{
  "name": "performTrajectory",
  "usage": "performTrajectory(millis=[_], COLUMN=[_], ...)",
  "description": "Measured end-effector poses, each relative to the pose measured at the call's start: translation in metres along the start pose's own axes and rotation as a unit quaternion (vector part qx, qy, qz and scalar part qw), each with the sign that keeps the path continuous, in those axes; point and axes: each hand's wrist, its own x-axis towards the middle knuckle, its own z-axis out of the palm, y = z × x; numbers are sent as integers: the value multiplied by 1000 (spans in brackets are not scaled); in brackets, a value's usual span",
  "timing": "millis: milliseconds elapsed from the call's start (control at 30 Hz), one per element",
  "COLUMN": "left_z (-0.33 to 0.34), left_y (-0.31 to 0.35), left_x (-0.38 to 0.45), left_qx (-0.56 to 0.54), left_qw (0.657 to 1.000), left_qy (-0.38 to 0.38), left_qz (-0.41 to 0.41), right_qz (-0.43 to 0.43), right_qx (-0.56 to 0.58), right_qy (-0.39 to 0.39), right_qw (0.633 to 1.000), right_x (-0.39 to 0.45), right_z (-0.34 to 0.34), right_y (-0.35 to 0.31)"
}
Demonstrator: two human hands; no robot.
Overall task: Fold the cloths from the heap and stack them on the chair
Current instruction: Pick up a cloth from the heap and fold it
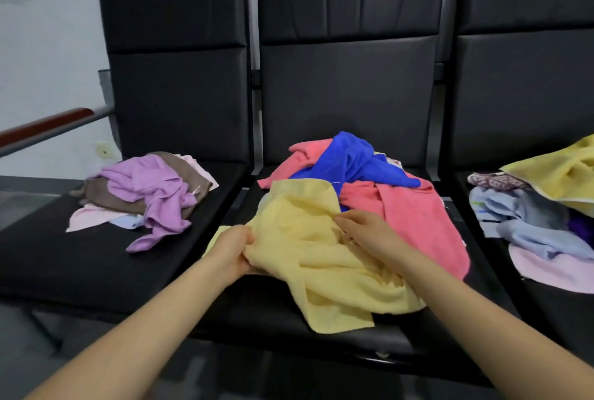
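Hands (233, 250) (364, 232) seemingly clutch yellow cloth (321, 258) between them.

right chair (527, 84) cut off at the frame edge, its cloth pile (540, 223) too | blue cloth (350, 158) half buried under the pink one (414, 216) | left hand (231, 248) fingertips tucked behind yellow cloth (308, 258)

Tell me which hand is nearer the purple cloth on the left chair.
Left. The left hand grips the yellow cloth at its left edge, just right of the purple cloth. The right hand holds the yellow cloth farther right.
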Motion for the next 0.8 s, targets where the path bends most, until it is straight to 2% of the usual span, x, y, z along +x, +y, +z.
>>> performTrajectory(millis=[100, 200, 233, 300, 367, 500, 600, 633, 667, 733, 800], left_z=[-12, 3, 10, 26, 39, 50, 53, 53, 51, 43, 35], left_y=[-2, 6, 7, 8, 9, 7, 1, 0, 1, 6, 12], left_x=[2, 4, 8, 11, 5, 9, 12, 13, 16, 18, 18], left_qx=[60, 113, 155, 262, 318, 315, 380, 367, 328, 192, 26], left_qw=[998, 994, 988, 958, 927, 915, 881, 886, 905, 957, 990], left_qy=[2, -6, -2, -8, -31, -46, -45, -44, -43, -20, -2], left_qz=[-1, -12, 7, 117, 197, 247, 278, 280, 269, 216, 137], right_qz=[25, 57, 51, 19, -10, -42, -43, -36, -27, -7, -4], right_qx=[48, 78, 79, 84, 85, 96, 86, 83, 70, 20, -48], right_qy=[19, 16, -3, -53, -96, -160, -148, -132, -112, -96, -100], right_qw=[998, 995, 996, 995, 992, 982, 984, 987, 991, 995, 994], right_x=[2, 5, 4, 0, -6, -14, -13, -13, -12, -11, -8], right_z=[1, 2, 3, 3, 3, -1, -5, -6, -7, -7, -5], right_y=[-2, -4, -5, -7, -10, -11, -7, -6, -4, -4, -3])
